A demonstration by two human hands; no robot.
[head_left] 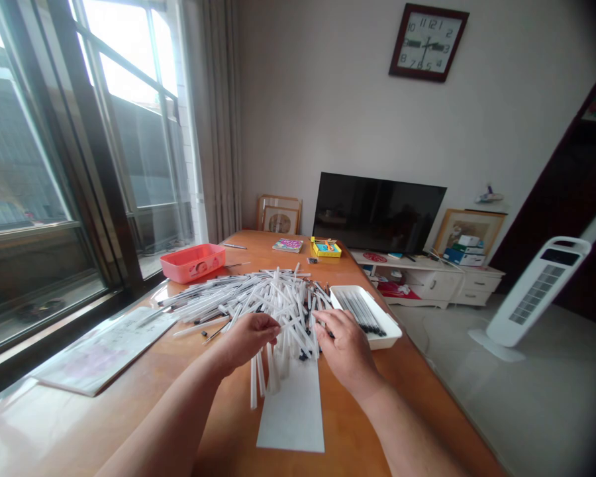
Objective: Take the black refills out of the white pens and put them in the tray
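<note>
A heap of translucent white plastic tubes (278, 291) lies across the wooden table, with dark thin sticks mixed in. At its near edge my left hand (252, 336) is closed, thumb and fingertips pinched on the end of a clear tube (292, 323) that points to the right. My right hand (345, 344) is over the right side of the heap, thumb and fingers curled toward each other. What lies between its fingertips is too small to make out. Below the hands, a long white paper strip (293, 417) lies flat, several tubes resting by its far end.
Beside my right hand stands a white tray (385, 341) of dark-tipped slim rods. A red plastic basket (193, 262) is at the far left. A booklet (104, 351) lies near the window. Farther back are a yellow box (326, 250) and a colourful book (288, 245).
</note>
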